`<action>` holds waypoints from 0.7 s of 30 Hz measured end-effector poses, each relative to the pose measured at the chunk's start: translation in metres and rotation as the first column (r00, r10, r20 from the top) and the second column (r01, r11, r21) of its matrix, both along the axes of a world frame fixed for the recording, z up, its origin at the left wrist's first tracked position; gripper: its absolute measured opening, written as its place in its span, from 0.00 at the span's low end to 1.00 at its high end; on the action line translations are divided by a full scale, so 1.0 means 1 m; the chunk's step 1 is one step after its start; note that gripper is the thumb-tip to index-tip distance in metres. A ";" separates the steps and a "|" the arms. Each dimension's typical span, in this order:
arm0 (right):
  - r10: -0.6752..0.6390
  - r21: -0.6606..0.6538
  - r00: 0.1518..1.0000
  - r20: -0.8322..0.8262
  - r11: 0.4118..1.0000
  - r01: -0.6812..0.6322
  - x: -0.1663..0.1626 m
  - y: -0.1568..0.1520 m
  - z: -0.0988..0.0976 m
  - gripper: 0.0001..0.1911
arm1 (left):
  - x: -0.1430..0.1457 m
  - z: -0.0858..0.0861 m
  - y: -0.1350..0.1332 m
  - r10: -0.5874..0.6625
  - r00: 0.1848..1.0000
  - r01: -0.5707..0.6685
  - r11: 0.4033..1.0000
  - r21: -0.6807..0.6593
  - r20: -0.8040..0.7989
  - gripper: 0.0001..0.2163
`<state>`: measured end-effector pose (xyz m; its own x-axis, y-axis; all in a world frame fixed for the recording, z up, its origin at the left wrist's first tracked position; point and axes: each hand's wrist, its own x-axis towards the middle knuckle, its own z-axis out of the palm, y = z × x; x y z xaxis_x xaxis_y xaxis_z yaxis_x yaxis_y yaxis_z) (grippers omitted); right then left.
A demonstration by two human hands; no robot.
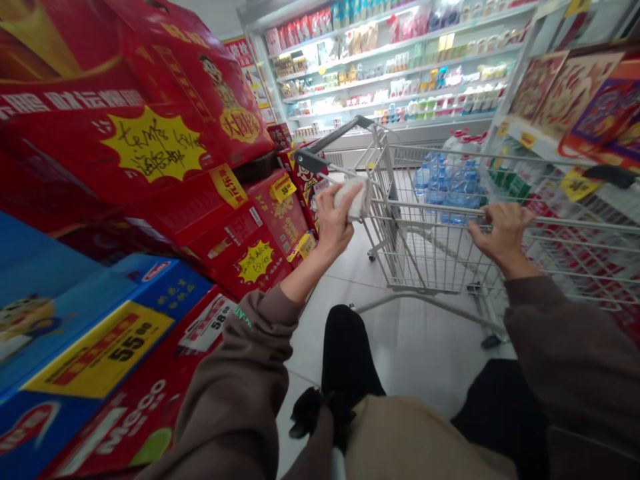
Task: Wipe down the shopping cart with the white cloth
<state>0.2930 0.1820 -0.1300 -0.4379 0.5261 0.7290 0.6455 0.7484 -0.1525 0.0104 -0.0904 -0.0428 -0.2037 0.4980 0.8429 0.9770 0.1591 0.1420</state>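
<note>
A metal wire shopping cart (430, 220) stands in front of me on the pale tiled floor, its dark handle bar (327, 143) at the upper left. My left hand (334, 220) grips a crumpled white cloth (353, 197) and presses it against the cart's left upper corner. My right hand (503, 233) is closed around a wire bar of the cart's side. Both arms wear brown sleeves. My dark-trousered knee (347, 353) is raised below the cart.
Stacked red gift boxes (165, 133) and blue boxes (95, 313) with yellow price tags crowd the left. A refrigerated shelf wall (400, 67) runs across the back. Packs of bottled water (450, 180) sit beyond the cart. Red boxed goods (580, 100) line the right.
</note>
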 end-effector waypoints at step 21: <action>0.010 0.021 0.995 -0.099 1.000 -0.008 -0.008 0.001 -0.002 0.12 | 0.007 0.058 0.022 -0.004 0.975 -0.055 0.965 -0.258 -0.224 0.22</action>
<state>0.2846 0.1829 -0.1323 -0.3675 0.5071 0.7796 0.6209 0.7579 -0.2003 0.0176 -0.0681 0.0148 -0.0427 0.7032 0.7097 0.9742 0.1868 -0.1265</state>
